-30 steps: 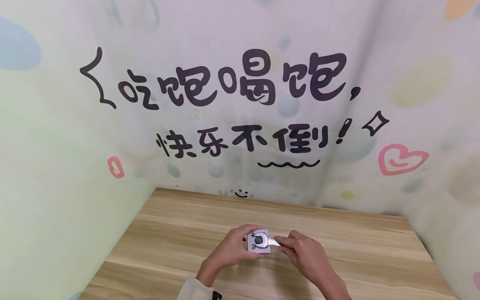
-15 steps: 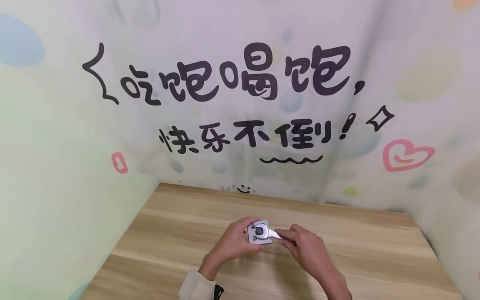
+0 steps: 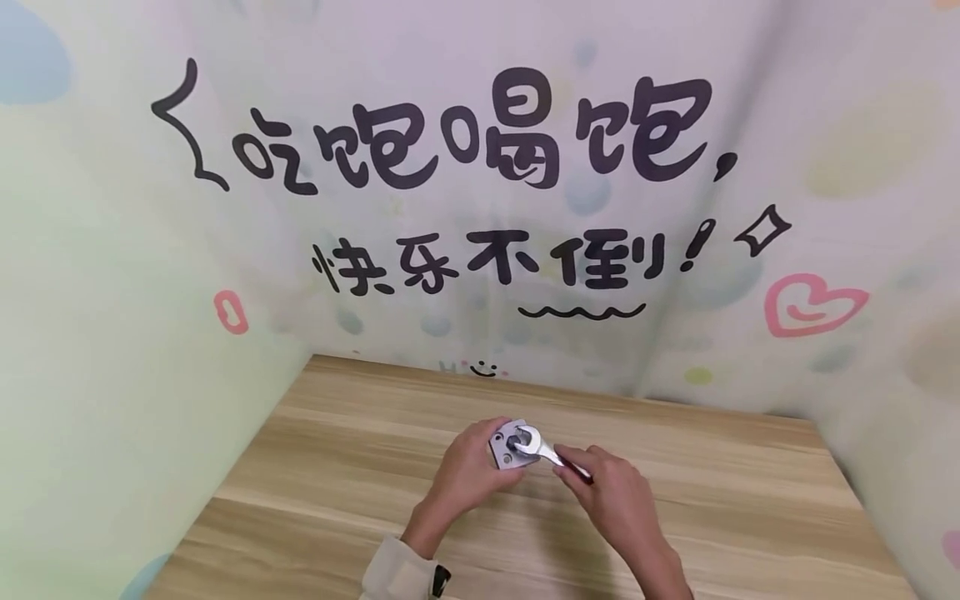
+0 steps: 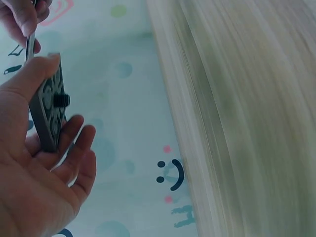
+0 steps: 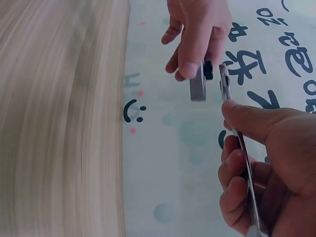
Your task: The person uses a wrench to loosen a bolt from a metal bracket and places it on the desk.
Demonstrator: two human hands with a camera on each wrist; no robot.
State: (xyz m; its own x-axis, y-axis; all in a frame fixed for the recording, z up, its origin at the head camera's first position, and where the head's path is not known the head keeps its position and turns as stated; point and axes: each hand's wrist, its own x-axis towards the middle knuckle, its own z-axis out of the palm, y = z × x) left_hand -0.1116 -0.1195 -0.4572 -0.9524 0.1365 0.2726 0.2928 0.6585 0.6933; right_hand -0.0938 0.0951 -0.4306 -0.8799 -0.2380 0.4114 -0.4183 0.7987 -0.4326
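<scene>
- head view: the left hand (image 3: 467,468) pinches a small square metal plate (image 3: 507,448) above the wooden table (image 3: 337,467), thumb on one edge and fingers curled behind. the right hand (image 3: 609,493) grips the handle of an open-ended wrench (image 3: 534,446), whose head sits over the dark bolt head on the plate's face. i judge the step to be turning that bolt; the next move seems to call for keeping the plate from twisting while the wrench swings.
- head view, writing: the backdrop (image 3: 480,208) carries large black chinese characters, "吃饱喝饱," and below them "快乐不倒!", with a pink heart (image 3: 812,303) and a small smiley (image 3: 483,369).
- left wrist view: the left hand (image 4: 39,168) clasps the metal plate (image 4: 49,111) edge-on, thumb on top and fingers underneath; a dark stud sticks out of its face. the wrench (image 4: 29,47) shows as a thin sliver.
- right wrist view: the right hand (image 5: 269,163) is wrapped round the wrench (image 5: 237,143), thumb pressed along the shaft, its head just beside the metal plate (image 5: 198,85) and the black stud. no brand can be read on either.
</scene>
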